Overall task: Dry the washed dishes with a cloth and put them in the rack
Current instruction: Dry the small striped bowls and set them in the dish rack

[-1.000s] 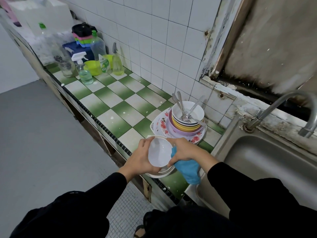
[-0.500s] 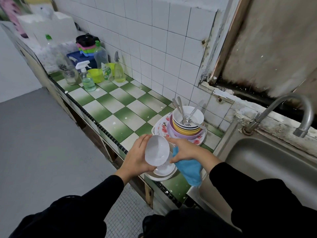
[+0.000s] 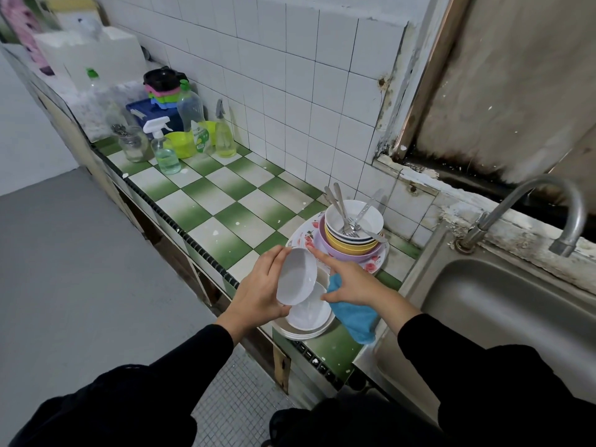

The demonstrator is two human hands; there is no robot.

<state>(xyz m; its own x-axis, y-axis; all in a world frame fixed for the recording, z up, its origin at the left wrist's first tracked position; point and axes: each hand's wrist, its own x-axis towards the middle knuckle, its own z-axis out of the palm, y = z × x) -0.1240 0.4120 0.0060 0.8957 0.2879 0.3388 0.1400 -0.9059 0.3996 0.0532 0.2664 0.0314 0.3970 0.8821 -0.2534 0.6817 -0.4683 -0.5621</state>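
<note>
My left hand grips a small white bowl, tilted on its side above a low stack of white dishes at the counter's front edge. My right hand holds a blue cloth under its palm, index finger stretched out toward the bowl's rim. Behind them a floral plate carries stacked purple, yellow and white bowls with several forks and spoons in the top one. No rack is visible.
A steel sink with a curved tap lies to the right. The green-and-white checked counter runs back left to spray bottles, a jar, a yellow bowl and containers. The tiled wall stands behind.
My left hand has lifted the small white bowl off the stack and tilted it up. My right hand has drawn back from the bowl, its index finger now extended.
</note>
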